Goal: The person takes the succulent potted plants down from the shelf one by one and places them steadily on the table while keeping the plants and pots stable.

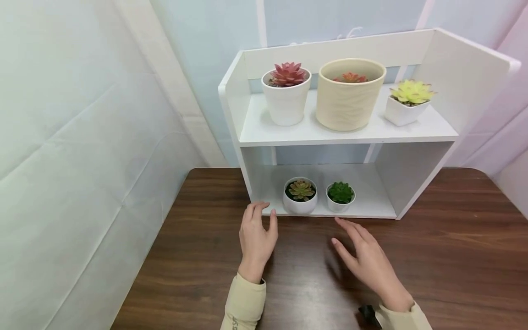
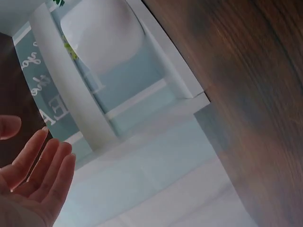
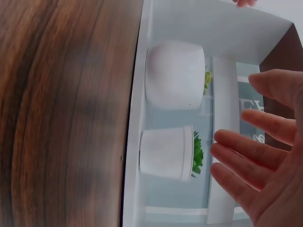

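Observation:
My left hand (image 1: 257, 238) is held over the table at the shelf's lower left front edge, fingers slightly bent and apart from any pot. Nearest to it stands a round white pot (image 1: 300, 207) with a pale green-and-pink succulent (image 1: 301, 190). To the right of that pot is a smaller white pot (image 3: 163, 152) with a dark green succulent (image 1: 340, 192). My right hand (image 1: 369, 261) hovers in front of this smaller pot, thumb and fingers spread, holding nothing. In the left wrist view the left hand's fingers (image 2: 57, 182) are relaxed, with nothing in them.
A white two-tier shelf (image 1: 313, 140) stands on the brown wooden table (image 1: 198, 256). Its upper board bears a white pot (image 1: 286, 105) with a red succulent, a large cream pot (image 1: 348, 105) with a reddish plant, and a square white pot (image 1: 404, 112) with a yellow-green succulent.

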A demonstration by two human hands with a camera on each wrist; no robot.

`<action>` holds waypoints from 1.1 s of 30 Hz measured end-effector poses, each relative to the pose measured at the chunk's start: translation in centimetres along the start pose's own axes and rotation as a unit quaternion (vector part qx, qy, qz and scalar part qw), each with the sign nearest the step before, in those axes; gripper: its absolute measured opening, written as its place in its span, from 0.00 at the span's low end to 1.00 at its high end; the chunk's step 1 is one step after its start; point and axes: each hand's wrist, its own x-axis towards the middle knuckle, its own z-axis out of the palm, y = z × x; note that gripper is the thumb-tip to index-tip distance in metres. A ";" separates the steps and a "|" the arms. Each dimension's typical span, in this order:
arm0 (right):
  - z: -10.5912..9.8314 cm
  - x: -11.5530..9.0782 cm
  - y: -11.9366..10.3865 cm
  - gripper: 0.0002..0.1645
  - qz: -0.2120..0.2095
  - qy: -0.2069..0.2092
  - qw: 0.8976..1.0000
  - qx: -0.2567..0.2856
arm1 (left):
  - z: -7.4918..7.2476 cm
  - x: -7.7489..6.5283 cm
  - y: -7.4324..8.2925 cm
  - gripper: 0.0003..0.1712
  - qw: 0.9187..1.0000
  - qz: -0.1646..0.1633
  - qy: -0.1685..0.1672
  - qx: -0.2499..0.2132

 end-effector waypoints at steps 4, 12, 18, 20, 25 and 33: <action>0.1 0.0 -0.2 0.32 -0.009 -0.001 1.000 0.002 | 0.1 0.5 -0.6 0.07 0.999 -0.010 0.040 -0.007; 0.4 0.1 -0.4 0.33 -0.031 0.015 0.999 -0.005 | 0.0 2.1 -1.5 0.05 0.993 -0.033 0.102 -0.048; 0.7 0.1 -0.7 0.32 -0.034 0.007 0.999 -0.002 | -0.3 3.4 -1.8 0.10 0.988 -0.056 0.128 -0.062; 0.8 0.0 -0.8 0.32 -0.032 0.005 0.999 -0.002 | -0.3 3.9 -1.9 0.12 0.987 -0.060 0.135 -0.069; 1.0 0.0 -0.8 0.32 -0.029 -0.001 1.000 -0.005 | -0.1 5.0 -2.0 0.18 0.984 -0.074 0.143 -0.080; 1.1 0.0 -0.7 0.33 -0.036 -0.001 0.999 -0.009 | 0.5 6.7 -2.6 0.31 0.985 -0.114 0.092 -0.086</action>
